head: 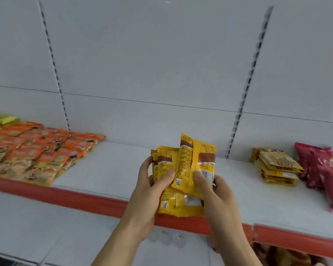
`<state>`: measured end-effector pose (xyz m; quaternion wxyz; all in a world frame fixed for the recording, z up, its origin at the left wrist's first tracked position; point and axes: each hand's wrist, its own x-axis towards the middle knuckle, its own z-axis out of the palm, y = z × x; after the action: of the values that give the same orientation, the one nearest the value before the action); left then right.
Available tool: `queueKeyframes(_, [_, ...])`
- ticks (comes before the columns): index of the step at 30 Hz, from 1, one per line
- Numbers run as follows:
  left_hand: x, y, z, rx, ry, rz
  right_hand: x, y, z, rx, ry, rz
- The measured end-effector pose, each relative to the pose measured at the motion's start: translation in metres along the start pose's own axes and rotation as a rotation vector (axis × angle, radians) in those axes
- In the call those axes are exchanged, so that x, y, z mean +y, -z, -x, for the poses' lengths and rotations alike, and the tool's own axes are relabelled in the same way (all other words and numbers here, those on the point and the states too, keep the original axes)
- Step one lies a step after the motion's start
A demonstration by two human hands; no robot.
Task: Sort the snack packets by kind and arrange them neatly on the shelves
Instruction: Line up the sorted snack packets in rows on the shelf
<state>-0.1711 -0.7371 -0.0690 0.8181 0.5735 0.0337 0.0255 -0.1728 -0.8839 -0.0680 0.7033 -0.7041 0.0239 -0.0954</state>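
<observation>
I see both hands clasping a loose fan of yellow packets [183,173] above the shelf [108,169] front | left hand [148,191] and right hand [217,196] fingers curled round it | risk: slick uneven packets slipping off the red edge [65,196] | matching yellow stack [277,167] lies far right.

**Yellow packets fanned in both hands**

A bunch of yellow snack packets [183,175] with brown bands, printed backs and a barcode stands upright and splayed, gripped between the left hand [152,191] and right hand [215,194], thumbs pressed on their faces.
</observation>
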Motion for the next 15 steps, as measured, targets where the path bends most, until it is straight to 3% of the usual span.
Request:
queueKeyframes(4, [0.014,0.067,-0.005,0.141,-0.067,-0.151,-0.007,-0.049,0.011,0.142,0.108,0.033])
queueKeyframes(7, [0.022,0.098,-0.015,0.226,-0.122,-0.211,-0.016,-0.077,0.013,0.305,0.423,0.332])
queueKeyframes(10, [0.033,0.106,-0.023,0.231,-0.147,-0.161,-0.001,-0.121,0.016,0.185,0.75,0.665])
queueKeyframes(12, [0.038,0.108,-0.03,0.226,-0.147,-0.105,0.013,-0.14,0.014,0.091,0.732,0.747])
queueKeyframes(15, [0.041,0.117,-0.045,0.243,-0.14,-0.077,0.014,-0.146,-0.002,-0.002,0.613,0.612])
